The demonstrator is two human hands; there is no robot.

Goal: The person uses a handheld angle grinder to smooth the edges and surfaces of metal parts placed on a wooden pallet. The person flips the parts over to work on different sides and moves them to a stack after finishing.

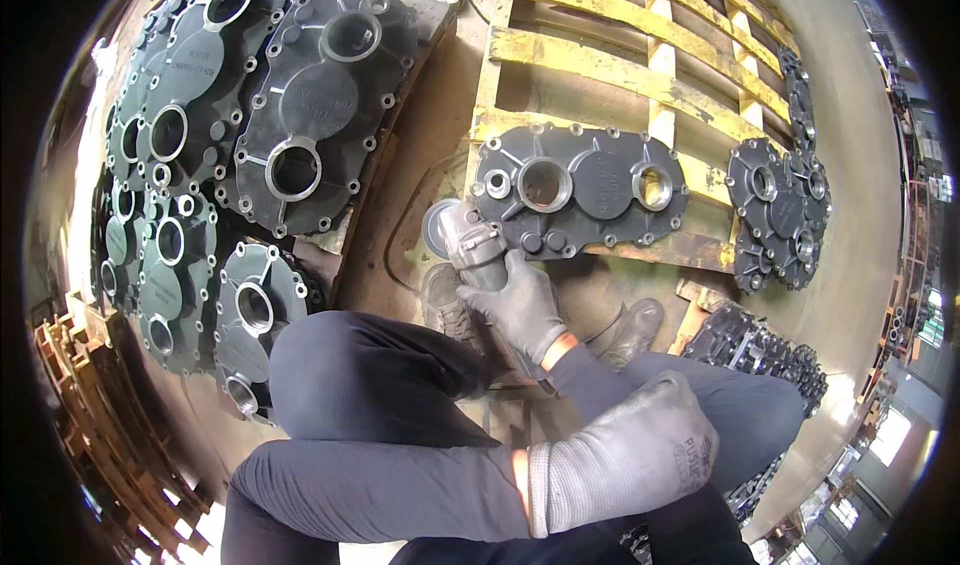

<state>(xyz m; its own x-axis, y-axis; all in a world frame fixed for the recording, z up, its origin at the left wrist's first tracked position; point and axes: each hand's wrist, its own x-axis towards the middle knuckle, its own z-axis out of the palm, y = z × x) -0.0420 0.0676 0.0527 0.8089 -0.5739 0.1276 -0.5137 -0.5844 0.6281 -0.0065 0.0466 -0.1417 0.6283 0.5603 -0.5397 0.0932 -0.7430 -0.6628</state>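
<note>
Right hand (520,305) is wrapped around a grinder (472,240) right by the left end of a dark casting (590,187) on the yellow pallet (600,69), left hand (625,457) lies crossed over, honestly can't tell its grip.

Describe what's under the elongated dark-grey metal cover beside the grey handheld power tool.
A yellow wooden pallet lies under the cover, visible beyond its upper edge; yellow shows through its right hole. The rest beneath is hidden.
</note>
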